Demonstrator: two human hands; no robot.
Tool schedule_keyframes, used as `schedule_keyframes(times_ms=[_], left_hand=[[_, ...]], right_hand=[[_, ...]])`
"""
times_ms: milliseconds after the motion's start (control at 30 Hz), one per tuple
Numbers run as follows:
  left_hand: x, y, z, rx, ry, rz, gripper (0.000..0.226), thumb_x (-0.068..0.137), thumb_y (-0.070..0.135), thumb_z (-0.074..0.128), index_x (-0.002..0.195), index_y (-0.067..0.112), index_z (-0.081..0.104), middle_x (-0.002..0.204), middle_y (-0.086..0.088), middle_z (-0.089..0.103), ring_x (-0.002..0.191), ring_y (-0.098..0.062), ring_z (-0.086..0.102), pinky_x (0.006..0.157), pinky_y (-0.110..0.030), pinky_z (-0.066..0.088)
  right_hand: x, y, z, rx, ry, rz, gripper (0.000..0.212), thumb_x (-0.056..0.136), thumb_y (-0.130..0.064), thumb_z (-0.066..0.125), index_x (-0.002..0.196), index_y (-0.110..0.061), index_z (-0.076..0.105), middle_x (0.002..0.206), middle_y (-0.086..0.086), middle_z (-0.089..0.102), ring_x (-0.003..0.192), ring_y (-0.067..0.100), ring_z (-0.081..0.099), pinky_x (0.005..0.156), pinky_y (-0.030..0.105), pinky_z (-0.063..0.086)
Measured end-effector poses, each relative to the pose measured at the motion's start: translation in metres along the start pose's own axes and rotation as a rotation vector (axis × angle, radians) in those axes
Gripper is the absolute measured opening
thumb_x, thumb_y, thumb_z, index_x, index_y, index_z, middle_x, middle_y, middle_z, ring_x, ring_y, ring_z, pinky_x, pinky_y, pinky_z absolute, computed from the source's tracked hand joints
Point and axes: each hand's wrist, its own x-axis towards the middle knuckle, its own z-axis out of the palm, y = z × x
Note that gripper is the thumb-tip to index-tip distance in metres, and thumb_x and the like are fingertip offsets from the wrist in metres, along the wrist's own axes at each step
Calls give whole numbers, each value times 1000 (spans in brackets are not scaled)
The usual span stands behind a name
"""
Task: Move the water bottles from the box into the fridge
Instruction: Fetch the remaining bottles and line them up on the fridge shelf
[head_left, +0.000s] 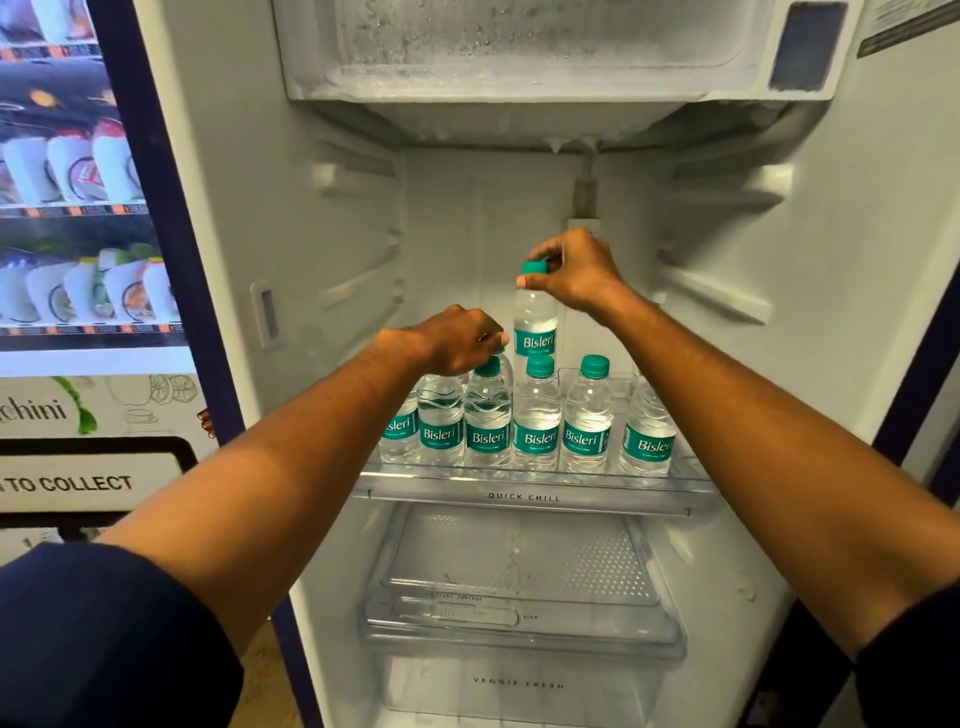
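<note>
"Bisleri" stands on the teal labels of the water bottles (536, 421) on the fridge shelf (524, 497), whose front edge reads "QUICK CHILL". Below that shelf, the crisper drawer (519, 686) reads "VEGGIE FRESH"; left of it, the vending machine (78, 483) shows "TO COLLECT".

Head view, close, facing fridge (249, 156) interior

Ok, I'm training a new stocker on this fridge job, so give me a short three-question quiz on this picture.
1. True or false: the right hand holds the raised bottle by its cap.
2. The bottles stand on the shelf marked: A) Veggie Fresh B) Quick Chill C) Freezer.
3. What is the left hand doing?

Key: 1 true; 2 B; 3 its fingers curl over the top of a bottle in the front row, though the grip itself is hidden.
</note>
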Motion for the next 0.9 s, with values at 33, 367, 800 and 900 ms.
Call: schedule_keyframes(times_ms=[33,367,800,900], left_hand=[[0,-1,1,-2,1,1,40,105,33,37,127,9,60,124,-9,66,101,-21,62,91,-33,46],[-3,1,11,26,36,-4,42,105,35,35,129,10,58,127,-13,63,102,-24,59,91,-36,44],[-14,5,11,54,78,-70,55,103,46,35,144,9,40,146,-15,46,129,-32,47,104,-43,40],[-23,0,6,78,125,-104,61,101,50,35,148,11,32,152,-14,37,137,-33,38,111,-46,36]], right_hand=[[-1,4,5,-5,-9,14,45,81,-23,79,121,-8,66,125,10,66,111,23,63,96,33,52],[-15,34,38,-59,-63,162,39,77,-27,83,107,-5,71,114,10,69,97,23,64,82,31,54],[-16,36,43,-296,-85,225,48,79,-42,79,109,-8,66,109,10,69,89,23,64,75,32,52],[-17,31,40,-324,-94,222,50,82,-48,74,113,-10,65,113,9,68,92,23,63,74,32,50]])
